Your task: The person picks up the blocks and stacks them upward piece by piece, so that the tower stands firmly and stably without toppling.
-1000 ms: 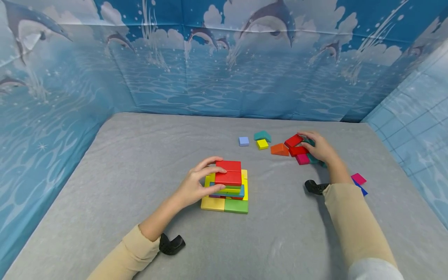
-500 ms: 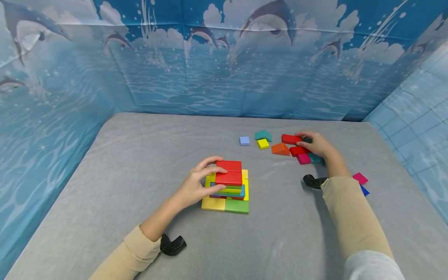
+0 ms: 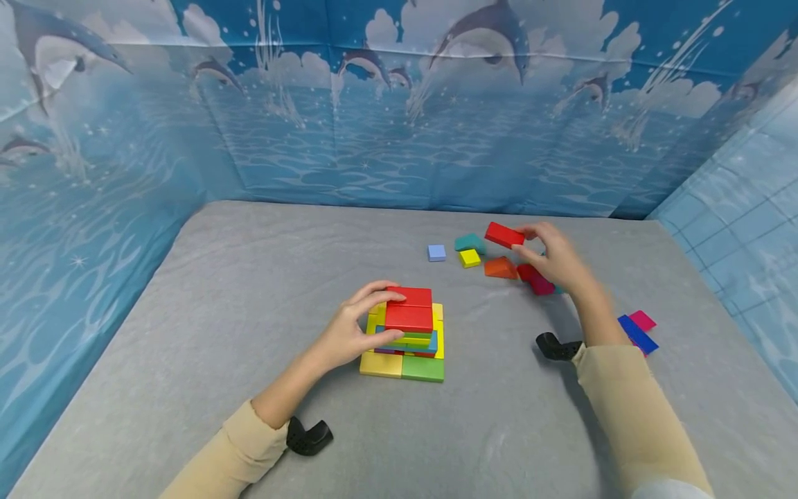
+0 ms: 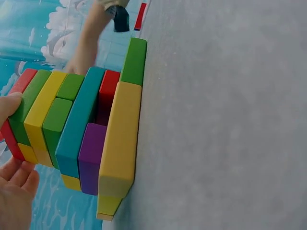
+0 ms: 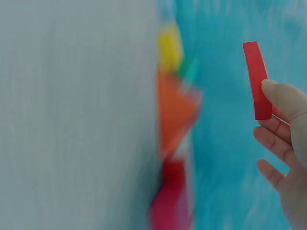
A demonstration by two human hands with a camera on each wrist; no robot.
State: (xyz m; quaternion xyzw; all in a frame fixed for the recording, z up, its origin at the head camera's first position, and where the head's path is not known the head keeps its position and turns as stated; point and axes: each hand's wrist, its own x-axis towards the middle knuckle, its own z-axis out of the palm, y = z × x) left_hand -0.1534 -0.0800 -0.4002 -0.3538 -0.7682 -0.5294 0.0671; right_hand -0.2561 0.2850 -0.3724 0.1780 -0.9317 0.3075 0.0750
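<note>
My left hand [image 3: 346, 331] holds the upper part of a layered stack of coloured wooden blocks [image 3: 422, 369], thumb on the near side and fingers on the far side. Two red blocks [image 3: 408, 317] form its top. In the left wrist view, green, yellow, teal and purple layers [image 4: 92, 155] show beneath, standing on a wider yellow and green base [image 4: 121, 143]. My right hand [image 3: 556, 262] pinches a flat red block [image 3: 503, 235] by one end between thumb and fingers, raised over the loose pieces. That red block [image 5: 256, 79] points away from the palm in the right wrist view.
Below the right hand lie an orange wedge [image 3: 500, 267] and a magenta block [image 3: 541, 283]. Left of them are a yellow block [image 3: 470, 258], a teal piece [image 3: 469, 242] and a light blue block [image 3: 436, 253]. A dark blue piece [image 3: 637, 334] lies by the right forearm.
My right hand has pulled the red block out of the pile and lifted it up and leftward. The magenta block has tilted slightly. My left hand has stayed at the stack.
</note>
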